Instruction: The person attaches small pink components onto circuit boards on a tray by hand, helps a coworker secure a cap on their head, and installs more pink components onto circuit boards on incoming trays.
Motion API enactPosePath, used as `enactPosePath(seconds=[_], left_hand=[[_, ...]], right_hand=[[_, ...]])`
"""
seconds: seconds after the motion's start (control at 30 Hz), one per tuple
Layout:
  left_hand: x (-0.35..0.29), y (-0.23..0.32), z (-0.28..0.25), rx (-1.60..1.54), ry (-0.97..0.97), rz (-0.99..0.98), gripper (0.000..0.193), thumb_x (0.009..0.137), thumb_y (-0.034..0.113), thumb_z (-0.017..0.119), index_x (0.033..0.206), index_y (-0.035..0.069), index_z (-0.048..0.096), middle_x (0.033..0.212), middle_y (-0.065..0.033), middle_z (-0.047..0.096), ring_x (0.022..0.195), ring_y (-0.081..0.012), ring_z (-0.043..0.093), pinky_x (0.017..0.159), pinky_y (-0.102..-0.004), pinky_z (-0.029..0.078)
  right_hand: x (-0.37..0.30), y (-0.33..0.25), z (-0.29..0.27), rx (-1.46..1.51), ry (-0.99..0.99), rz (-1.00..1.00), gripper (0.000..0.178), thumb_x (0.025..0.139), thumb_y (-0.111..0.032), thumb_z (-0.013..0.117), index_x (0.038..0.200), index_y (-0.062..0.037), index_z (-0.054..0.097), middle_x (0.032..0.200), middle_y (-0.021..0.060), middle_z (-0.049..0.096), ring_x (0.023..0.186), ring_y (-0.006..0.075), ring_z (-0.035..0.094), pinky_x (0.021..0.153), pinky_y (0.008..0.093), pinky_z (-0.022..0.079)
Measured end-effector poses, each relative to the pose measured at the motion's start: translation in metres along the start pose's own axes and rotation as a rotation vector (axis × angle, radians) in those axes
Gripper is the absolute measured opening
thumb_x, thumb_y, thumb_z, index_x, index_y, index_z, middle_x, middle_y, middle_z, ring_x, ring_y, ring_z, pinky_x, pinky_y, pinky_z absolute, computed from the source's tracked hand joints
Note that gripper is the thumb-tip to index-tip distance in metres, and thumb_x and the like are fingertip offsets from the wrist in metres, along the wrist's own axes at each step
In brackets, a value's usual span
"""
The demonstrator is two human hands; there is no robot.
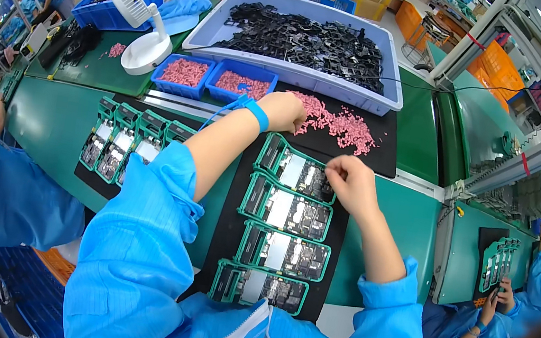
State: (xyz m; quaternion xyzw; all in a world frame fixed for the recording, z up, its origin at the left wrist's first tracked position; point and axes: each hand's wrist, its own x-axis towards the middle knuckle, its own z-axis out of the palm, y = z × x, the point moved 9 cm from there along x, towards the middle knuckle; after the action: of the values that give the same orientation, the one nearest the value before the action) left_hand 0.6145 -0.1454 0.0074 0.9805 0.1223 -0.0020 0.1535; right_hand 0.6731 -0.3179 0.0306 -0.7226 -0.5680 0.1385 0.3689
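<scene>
My left hand point(284, 109) reaches forward, fingers curled down into the pile of small pink parts point(337, 121) on the black mat point(384, 154); whether it grips any I cannot tell. My right hand point(351, 181) hovers at the right edge of the top green-framed board point(296, 170), thumb and fingertips pinched together; anything between them is too small to make out. I log four such boards stacked in a column on a black strip point(338, 231) atop the green belt point(416, 222). A second batch of boards point(128, 141) lies to the left. Beyond the pile: a grey bin of black parts point(304, 37) and two blue trays of pink parts point(214, 78).
</scene>
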Motion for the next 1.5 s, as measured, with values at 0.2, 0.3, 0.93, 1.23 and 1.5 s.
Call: enactPosePath(seconds=[0.2, 0.3, 0.93, 1.23, 1.5], left_hand=[[0.001, 0.009, 0.003, 0.094, 0.047, 0.218, 0.008, 0.07, 0.017, 0.073, 0.077, 0.012, 0.073, 0.081, -0.0068, 0.069, 0.081, -0.0255, 0.066, 0.076, -0.0384, 0.052], [0.0, 0.014, 0.004, 0.166, 0.071, 0.289, 0.008, 0.071, 0.017, 0.071, 0.077, 0.011, 0.073, 0.082, -0.0067, 0.069, 0.083, -0.0255, 0.065, 0.077, -0.0389, 0.052], [0.0, 0.004, -0.003, 0.136, -0.028, -0.103, 0.011, 0.073, 0.018, 0.071, 0.077, 0.008, 0.073, 0.078, -0.0156, 0.069, 0.078, -0.0327, 0.067, 0.073, -0.0423, 0.053], [-0.036, 0.12, 0.01, 0.041, 0.033, 0.236, 0.01, 0.075, 0.018, 0.07, 0.075, 0.008, 0.069, 0.082, -0.0113, 0.066, 0.084, -0.0308, 0.064, 0.077, -0.0409, 0.051], [-0.044, 0.139, 0.026, 0.241, 0.068, 0.242, 0.009, 0.075, 0.016, 0.066, 0.072, 0.009, 0.069, 0.083, -0.0103, 0.067, 0.085, -0.0287, 0.064, 0.078, -0.0404, 0.05]], right_hand=[[0.072, 0.019, 0.038, -0.183, -0.011, -0.077, 0.009, 0.078, -0.013, 0.065, 0.081, -0.0052, 0.067, 0.08, 0.0148, 0.067, 0.077, 0.035, 0.065, 0.07, 0.0463, 0.052], [0.095, 0.019, 0.055, -0.25, -0.064, -0.032, 0.012, 0.078, -0.016, 0.063, 0.081, -0.0056, 0.069, 0.084, 0.0174, 0.068, 0.082, 0.0368, 0.066, 0.073, 0.0475, 0.053], [0.057, 0.004, 0.017, -0.49, -0.178, 0.056, 0.017, 0.076, -0.011, 0.057, 0.081, 0.0009, 0.068, 0.087, 0.0239, 0.067, 0.086, 0.0394, 0.066, 0.077, 0.0483, 0.053], [-0.07, 0.019, -0.01, -0.347, -0.218, 0.046, 0.008, 0.074, -0.013, 0.063, 0.073, -0.0054, 0.065, 0.079, 0.0156, 0.066, 0.076, 0.034, 0.065, 0.07, 0.0446, 0.053], [-0.096, 0.01, -0.007, -0.31, 0.015, -0.083, 0.005, 0.08, -0.007, 0.062, 0.081, -0.003, 0.06, 0.081, 0.0159, 0.062, 0.079, 0.035, 0.063, 0.072, 0.0444, 0.051]])
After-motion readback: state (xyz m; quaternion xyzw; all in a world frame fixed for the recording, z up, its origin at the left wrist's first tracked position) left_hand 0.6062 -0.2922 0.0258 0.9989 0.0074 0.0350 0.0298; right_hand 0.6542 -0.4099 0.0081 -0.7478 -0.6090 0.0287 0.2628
